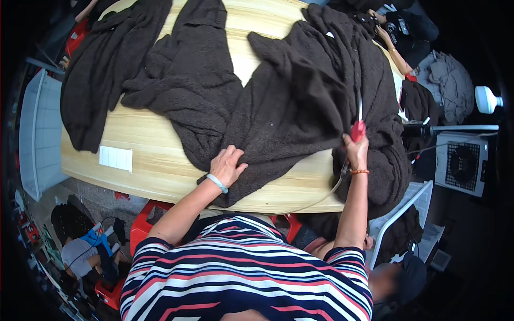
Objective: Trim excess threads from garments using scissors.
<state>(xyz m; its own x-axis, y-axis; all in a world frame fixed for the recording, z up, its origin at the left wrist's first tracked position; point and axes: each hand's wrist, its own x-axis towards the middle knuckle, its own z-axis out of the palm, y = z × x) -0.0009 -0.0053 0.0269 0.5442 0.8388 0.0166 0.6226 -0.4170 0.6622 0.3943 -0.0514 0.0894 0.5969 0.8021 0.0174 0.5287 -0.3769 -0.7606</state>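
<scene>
My left hand (227,167), with a pale bangle at the wrist, lies on the dark brown fleecy garment (278,115) with its fingers slightly apart. The cloth spreads in folds across the table and hangs a little over its near edge. At the right, my right hand (355,152) is wrapped round a red air blow gun (358,130). Its long, thin metal nozzle points away from me over the fabric. A pale hose (321,201) runs from below that hand along the table's near edge.
More dark garments (115,69) lie on the wooden table (144,139) at the left. A white paper (115,159) lies near its edge. White bins (40,134) stand at both sides. Co-workers sit at the far right, lower right and lower left; red stools (145,224) stand below.
</scene>
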